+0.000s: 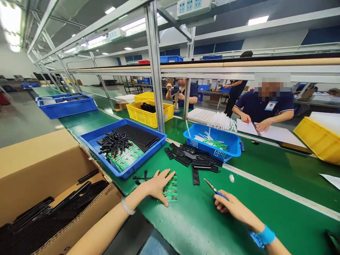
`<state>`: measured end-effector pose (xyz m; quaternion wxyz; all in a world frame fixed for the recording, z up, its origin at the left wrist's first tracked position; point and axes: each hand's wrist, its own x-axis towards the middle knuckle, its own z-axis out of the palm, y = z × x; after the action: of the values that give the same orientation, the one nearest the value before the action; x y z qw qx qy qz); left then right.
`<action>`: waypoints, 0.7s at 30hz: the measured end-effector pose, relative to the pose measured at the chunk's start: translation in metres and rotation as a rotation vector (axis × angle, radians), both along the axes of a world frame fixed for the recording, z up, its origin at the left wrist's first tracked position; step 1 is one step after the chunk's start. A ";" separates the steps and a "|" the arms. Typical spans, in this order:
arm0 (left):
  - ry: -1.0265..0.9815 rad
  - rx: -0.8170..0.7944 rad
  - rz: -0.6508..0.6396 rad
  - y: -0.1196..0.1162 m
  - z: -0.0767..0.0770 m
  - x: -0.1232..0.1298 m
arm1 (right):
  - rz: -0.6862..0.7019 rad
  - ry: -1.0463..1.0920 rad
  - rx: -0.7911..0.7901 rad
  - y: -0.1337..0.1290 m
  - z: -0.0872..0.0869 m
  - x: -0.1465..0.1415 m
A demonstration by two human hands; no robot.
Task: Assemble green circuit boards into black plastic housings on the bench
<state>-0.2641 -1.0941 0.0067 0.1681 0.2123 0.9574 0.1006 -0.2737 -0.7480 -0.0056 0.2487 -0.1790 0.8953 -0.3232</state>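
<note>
My left hand [160,185] lies with fingers spread over a green circuit board panel [174,187], covering much of its left part. Black cables [142,177] with small round ends lie just beyond that wrist. In my right hand [230,205] is a pair of blue-handled tweezers [212,186], its metal tip pointing up and left, apart from the board. Ahead of both hands is a loose pile of black plastic covers [186,154]. A single black cover [196,176] lies at the near side of that pile.
A blue tray [124,173] holds green boards, black cables and stacked black parts. Beyond the pile stands a blue basket [231,152] with white and green strips. An open cardboard box [53,152] of black parts is at left. Co-workers [265,102] sit across the bench.
</note>
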 end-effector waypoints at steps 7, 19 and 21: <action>0.413 0.142 -0.013 0.005 0.003 0.003 | -0.091 -0.009 -0.229 -0.053 0.004 0.014; 0.581 0.203 0.027 0.009 0.014 -0.010 | -0.064 0.056 -0.289 -0.119 0.031 -0.038; 0.580 0.196 0.024 0.004 0.013 -0.013 | -0.036 0.004 -0.322 -0.124 0.034 -0.042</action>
<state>-0.2767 -1.0902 0.0194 -0.1349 0.2359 0.9536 0.1296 -0.3154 -0.8723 0.0282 0.2090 -0.2010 0.8355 -0.4667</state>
